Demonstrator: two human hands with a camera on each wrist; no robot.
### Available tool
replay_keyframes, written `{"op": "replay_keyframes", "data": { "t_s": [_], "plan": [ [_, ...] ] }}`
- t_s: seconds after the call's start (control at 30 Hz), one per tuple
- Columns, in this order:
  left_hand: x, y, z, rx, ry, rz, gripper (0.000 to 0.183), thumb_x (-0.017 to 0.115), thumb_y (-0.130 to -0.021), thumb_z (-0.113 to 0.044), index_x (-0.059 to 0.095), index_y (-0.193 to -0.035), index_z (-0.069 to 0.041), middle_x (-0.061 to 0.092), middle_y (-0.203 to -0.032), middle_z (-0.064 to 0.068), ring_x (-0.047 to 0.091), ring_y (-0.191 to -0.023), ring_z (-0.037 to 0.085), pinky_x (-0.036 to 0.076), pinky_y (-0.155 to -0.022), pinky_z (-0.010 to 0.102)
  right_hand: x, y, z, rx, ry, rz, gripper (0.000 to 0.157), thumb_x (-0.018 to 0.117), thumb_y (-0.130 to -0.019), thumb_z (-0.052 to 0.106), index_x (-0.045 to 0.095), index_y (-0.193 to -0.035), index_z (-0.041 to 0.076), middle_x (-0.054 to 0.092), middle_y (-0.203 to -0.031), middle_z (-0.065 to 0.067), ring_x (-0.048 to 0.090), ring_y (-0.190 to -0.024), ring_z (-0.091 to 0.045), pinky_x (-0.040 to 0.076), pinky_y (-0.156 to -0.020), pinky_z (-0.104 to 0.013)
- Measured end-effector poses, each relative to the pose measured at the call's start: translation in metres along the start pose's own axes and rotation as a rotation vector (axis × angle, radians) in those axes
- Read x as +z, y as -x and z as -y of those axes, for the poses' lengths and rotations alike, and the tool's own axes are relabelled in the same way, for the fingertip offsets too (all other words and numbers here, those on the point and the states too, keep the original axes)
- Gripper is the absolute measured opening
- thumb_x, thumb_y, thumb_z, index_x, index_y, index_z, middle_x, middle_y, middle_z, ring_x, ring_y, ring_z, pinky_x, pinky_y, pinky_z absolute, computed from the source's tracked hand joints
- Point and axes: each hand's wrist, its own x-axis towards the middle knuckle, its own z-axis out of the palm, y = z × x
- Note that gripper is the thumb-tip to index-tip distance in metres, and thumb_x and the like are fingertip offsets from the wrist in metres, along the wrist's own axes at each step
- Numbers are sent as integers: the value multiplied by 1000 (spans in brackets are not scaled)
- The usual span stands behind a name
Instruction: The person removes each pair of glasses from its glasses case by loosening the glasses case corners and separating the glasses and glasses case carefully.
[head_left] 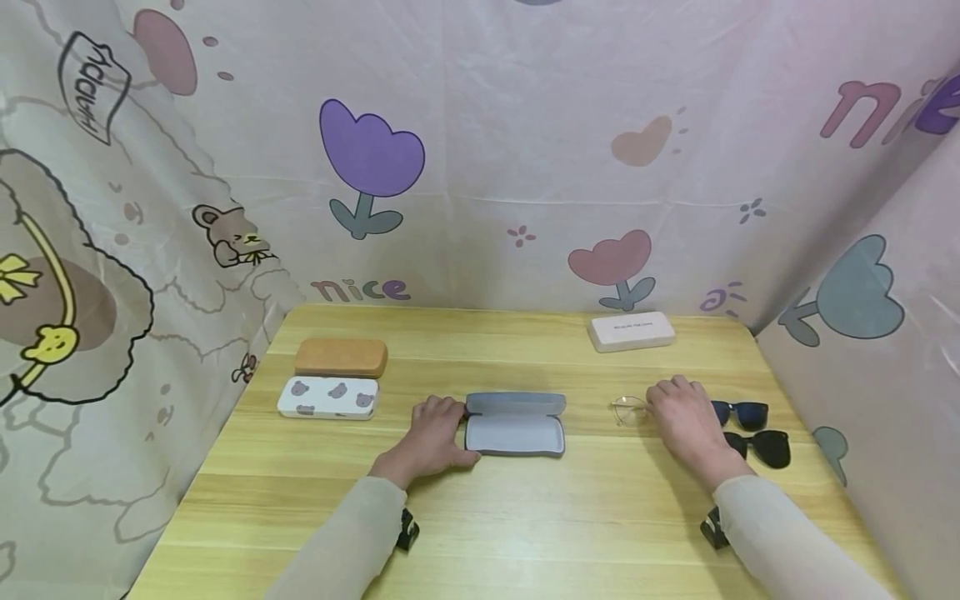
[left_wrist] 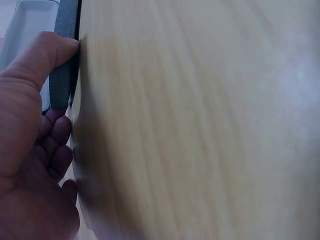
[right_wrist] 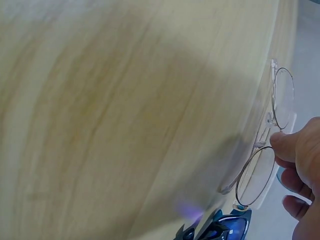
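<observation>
An open grey-blue eyeglass case (head_left: 514, 435) with a pale lining lies mid-table, its lid raised at the back. My left hand (head_left: 431, 442) grips its left end; in the left wrist view the thumb (left_wrist: 60, 46) presses the case's front edge and the other fingers curl by its end. To the right, my right hand (head_left: 688, 425) pinches thin wire-rimmed eyeglasses (head_left: 628, 410) near the bridge. In the right wrist view, both round clear lenses show, and the eyeglasses (right_wrist: 255, 177) stand at or just above the tabletop; I cannot tell which.
Blue-lensed sunglasses (head_left: 751, 415) and black sunglasses (head_left: 772, 448) lie beside my right hand. A white case (head_left: 632, 331) sits at the back right. On the left are an orange-brown case (head_left: 341, 357) and a bear-patterned case (head_left: 328, 397). Printed curtains (head_left: 487, 167) border the wooden table (head_left: 525, 525).
</observation>
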Motion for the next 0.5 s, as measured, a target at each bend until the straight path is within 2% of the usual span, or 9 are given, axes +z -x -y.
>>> {"op": "replay_keyframes", "data": {
  "t_s": [0.27, 0.43, 0.5],
  "plan": [
    [1, 0, 0, 0, 3, 7, 74, 86, -81, -47, 61, -133, 0, 63, -130, 10, 47, -127, 35, 30, -111, 57, -3, 0, 0, 3, 20, 25, 4, 71, -94, 9, 71, -96, 5, 72, -99, -13, 58, -92, -33, 46, -78, -49],
    [1, 0, 1, -5, 2, 9, 74, 85, -81, -48, 61, -133, -1, 62, -129, 9, 47, -126, 34, 30, -112, 57, -12, -5, 11, -13, 6, 0, 20, 63, -89, 1, 72, -107, 0, 73, -107, -16, 60, -98, -36, 47, -83, -51],
    [1, 0, 1, -6, 2, 9, 74, 85, -81, -47, 62, -133, -1, 62, -128, 9, 47, -126, 34, 30, -112, 57, -17, -9, 21, -19, -6, -18, 22, 63, -89, 2, 72, -108, 0, 72, -107, -16, 60, -98, -36, 47, -82, -51]
  ]
}}
